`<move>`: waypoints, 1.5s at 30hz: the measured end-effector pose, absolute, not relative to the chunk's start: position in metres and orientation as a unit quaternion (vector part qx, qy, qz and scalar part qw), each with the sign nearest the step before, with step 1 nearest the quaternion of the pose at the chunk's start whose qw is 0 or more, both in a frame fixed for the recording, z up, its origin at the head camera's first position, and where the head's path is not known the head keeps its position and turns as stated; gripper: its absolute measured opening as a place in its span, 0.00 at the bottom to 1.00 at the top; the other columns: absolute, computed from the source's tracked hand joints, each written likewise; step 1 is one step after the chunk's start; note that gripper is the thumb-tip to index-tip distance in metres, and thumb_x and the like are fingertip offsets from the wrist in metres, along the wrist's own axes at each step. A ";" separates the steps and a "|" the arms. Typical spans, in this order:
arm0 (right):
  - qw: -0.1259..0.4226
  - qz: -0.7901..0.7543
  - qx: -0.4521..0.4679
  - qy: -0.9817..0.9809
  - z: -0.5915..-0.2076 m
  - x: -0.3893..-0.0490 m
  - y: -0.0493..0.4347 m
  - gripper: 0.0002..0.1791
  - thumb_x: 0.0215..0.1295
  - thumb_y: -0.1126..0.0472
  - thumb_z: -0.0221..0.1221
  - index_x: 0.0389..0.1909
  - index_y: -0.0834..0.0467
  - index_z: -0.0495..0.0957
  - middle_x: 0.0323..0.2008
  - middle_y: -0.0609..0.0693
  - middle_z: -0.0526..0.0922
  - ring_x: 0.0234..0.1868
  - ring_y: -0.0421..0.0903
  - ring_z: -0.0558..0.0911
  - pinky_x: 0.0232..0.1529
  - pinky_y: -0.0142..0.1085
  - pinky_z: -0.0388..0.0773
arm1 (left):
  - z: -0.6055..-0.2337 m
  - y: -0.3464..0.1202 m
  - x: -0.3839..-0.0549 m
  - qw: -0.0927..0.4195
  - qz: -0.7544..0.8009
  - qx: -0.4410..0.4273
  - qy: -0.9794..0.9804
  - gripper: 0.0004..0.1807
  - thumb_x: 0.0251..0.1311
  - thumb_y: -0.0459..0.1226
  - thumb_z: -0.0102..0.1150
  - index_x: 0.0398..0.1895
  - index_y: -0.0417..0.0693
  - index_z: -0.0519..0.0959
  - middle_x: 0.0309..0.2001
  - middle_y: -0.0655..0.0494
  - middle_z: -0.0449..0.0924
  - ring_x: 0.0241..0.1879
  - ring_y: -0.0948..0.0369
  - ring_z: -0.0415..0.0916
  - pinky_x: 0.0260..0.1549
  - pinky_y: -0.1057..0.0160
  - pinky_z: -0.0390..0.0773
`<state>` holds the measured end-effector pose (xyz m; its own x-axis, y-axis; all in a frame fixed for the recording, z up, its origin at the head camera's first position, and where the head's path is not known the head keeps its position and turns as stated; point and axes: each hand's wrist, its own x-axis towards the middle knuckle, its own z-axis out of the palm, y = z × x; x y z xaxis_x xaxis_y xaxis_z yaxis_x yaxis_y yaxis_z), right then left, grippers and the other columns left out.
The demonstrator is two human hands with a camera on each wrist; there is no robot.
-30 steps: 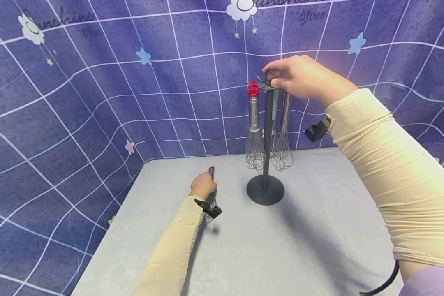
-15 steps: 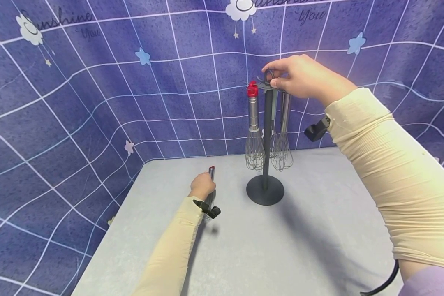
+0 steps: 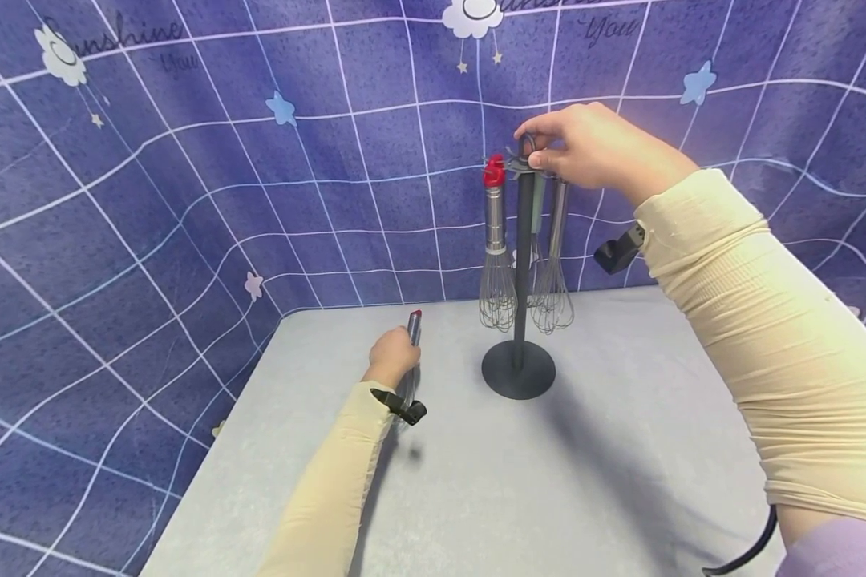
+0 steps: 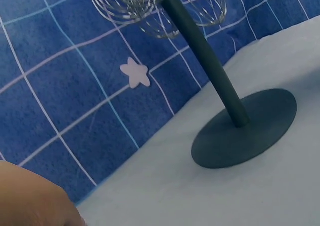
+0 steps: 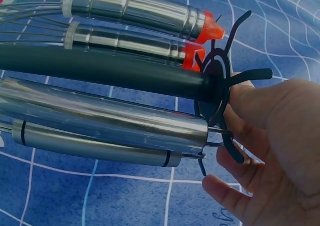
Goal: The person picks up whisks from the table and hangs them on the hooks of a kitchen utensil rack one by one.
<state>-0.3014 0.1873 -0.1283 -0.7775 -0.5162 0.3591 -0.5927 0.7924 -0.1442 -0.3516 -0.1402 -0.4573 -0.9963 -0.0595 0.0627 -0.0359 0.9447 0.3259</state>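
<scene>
My left hand [image 3: 394,353] grips a whisk [image 3: 414,324] by its steel handle, low over the table. The whisk's red tip points to the back, and my wrist partly covers its wires. Only part of the left hand [image 4: 35,201] shows in the left wrist view, without the whisk. My right hand [image 3: 584,148] pinches the ring at the top of a dark upright stand [image 3: 524,256]. From the stand's hooks [image 5: 250,74] hang several whisks. A red-tipped whisk [image 3: 495,216] is on the left, a steel whisk [image 3: 559,216] on the right.
The stand's round base [image 3: 518,370] rests flat on the pale table [image 3: 491,481]. A blue checked curtain [image 3: 332,192] rises behind the table and along its left side. A black cable [image 3: 746,554] lies by the right arm.
The left hand has shifted slightly with the whisk, whose red tip now stands a little higher and farther back. My right hand keeps its hold on the stand's top ring.
</scene>
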 end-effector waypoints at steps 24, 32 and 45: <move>0.167 0.117 0.285 -0.937 -0.129 -0.302 0.191 0.25 0.74 0.55 0.58 0.68 0.61 0.73 0.56 0.60 0.83 0.61 0.62 0.78 0.66 0.56 0.68 | -0.406 -0.131 -0.333 0.119 -0.198 -0.024 -0.973 0.06 0.63 0.40 0.55 0.35 0.48 0.77 0.30 0.50 0.79 0.30 0.50 0.76 0.29 0.49 0.77; 0.162 0.105 0.277 -0.941 -0.129 -0.303 0.191 0.26 0.75 0.53 0.57 0.68 0.61 0.72 0.57 0.60 0.83 0.62 0.62 0.77 0.68 0.55 0.65 | -0.398 -0.129 -0.329 0.137 -0.198 -0.043 -0.970 0.12 0.64 0.41 0.56 0.46 0.44 0.79 0.32 0.49 0.80 0.30 0.51 0.77 0.27 0.50 0.77; 0.180 0.110 0.288 -0.934 -0.128 -0.297 0.186 0.25 0.75 0.54 0.58 0.65 0.64 0.74 0.56 0.61 0.83 0.60 0.63 0.79 0.66 0.54 0.68 | -0.375 -0.124 -0.310 0.175 -0.202 -0.069 -0.961 0.22 0.64 0.41 0.61 0.60 0.45 0.76 0.40 0.46 0.82 0.40 0.46 0.82 0.37 0.45 0.81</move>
<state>-0.2973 0.1862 -0.1281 -0.7694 -0.4989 0.3989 -0.5777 0.8099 -0.1015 -0.3105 -0.1235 -0.3747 -0.9290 0.0616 0.3649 0.2033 0.9089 0.3642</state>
